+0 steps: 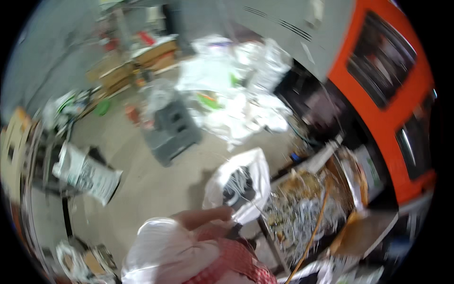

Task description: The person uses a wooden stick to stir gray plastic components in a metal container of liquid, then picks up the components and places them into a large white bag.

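My left hand [226, 214] is at the near rim of an open white sack [259, 165]; its fingers are blurred but look closed on the sack's edge. Inside the sack lie grey curved plastic pieces [238, 184]. From a white sleeve [161, 246], my left forearm reaches across to it. My right hand does not show. Beside the sack, on the right, a wide bin holds a tangled heap of clear and grey plastic scraps [305, 213]. Across that heap slants a thin yellowish stick [312, 235].
A grey plastic step stool [172, 135] stands on the floor ahead. Behind it are piled white bags [236, 94]. Another white printed sack [87, 171] leans at the left. An orange machine [383, 94] with dark windows rises at the right. Cardboard boxes [158, 54] stand at the back.
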{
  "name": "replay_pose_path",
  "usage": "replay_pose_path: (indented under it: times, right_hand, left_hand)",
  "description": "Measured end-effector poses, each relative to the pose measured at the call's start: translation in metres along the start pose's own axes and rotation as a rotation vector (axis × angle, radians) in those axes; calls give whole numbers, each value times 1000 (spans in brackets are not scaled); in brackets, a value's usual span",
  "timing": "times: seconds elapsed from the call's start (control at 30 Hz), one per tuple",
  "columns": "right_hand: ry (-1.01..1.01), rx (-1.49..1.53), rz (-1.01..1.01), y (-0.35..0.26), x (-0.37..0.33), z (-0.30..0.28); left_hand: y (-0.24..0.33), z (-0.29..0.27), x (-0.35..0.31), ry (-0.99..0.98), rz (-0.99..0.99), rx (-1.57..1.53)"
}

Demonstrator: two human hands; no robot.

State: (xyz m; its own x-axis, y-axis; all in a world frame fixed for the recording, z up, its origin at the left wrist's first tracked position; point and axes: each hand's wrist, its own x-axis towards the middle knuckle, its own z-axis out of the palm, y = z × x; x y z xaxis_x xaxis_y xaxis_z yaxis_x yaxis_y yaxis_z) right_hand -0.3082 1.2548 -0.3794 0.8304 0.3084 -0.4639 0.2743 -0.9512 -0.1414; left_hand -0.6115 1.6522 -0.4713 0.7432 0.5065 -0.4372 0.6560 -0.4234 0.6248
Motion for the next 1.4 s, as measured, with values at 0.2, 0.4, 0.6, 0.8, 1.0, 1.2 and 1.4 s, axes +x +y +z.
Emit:
replay_pose_path:
  times: [0.2, 0.4, 0.6, 0.8, 1.0, 1.2, 1.4]
  right_hand:
    - [91, 214, 191, 54, -145, 13]
    - [124, 273, 601, 82, -224, 60]
    - [146, 388, 828, 64, -328, 127]
    - [162, 502, 1034, 55, -390, 175]
    - [147, 527, 1017, 91, -323, 196]
    - [37, 749, 724, 210, -185, 223]
    - [252, 1570, 900, 204, -16, 129]
  left_hand:
    - [-32, -21, -25, -113, 190, 70]
    - [-43, 10, 6, -121, 386, 71]
    - [-27, -1, 37, -439, 637, 504]
    - [7, -4, 44, -356, 338, 186]
    - [-4, -4, 40, -301, 328, 212]
    - [-15, -16, 16, -287, 71, 149]
    - [-53, -17, -11, -167, -117, 186]
